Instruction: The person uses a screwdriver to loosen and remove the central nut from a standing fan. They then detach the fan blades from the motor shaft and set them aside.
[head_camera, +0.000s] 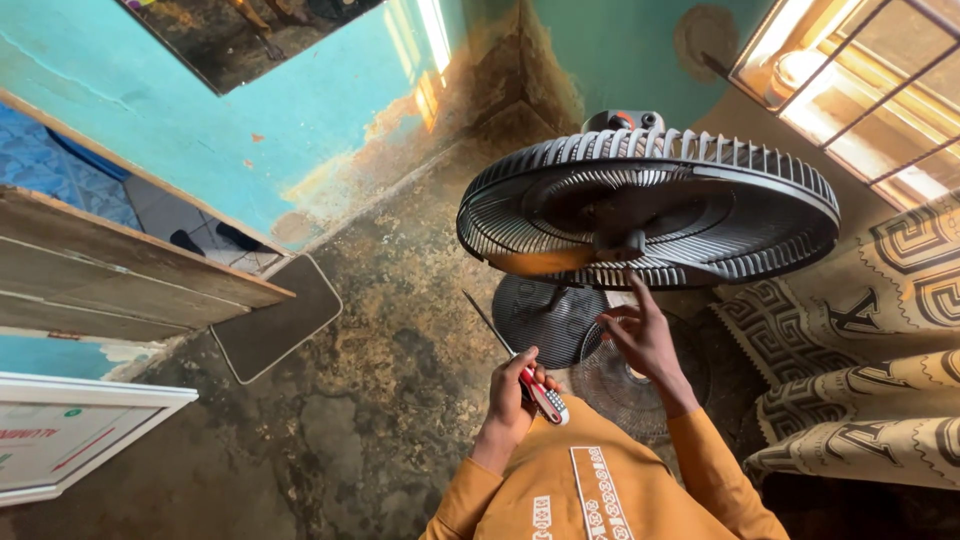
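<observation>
Head view, ribbed round fan cage (650, 205), slim screwdriver (520, 370).

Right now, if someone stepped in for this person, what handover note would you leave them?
Left hand: closed around a screwdriver with a red and clear handle, shaft pointing up and to the left.
Right hand: fingers spread, reaching up to the lower rim of the fan grille; whether it touches is hard to tell.
The black standing fan's round base sits on the worn floor.
Done: nothing visibly removed; the grille is closed around the blades.
Left: any work on the grille.
</observation>
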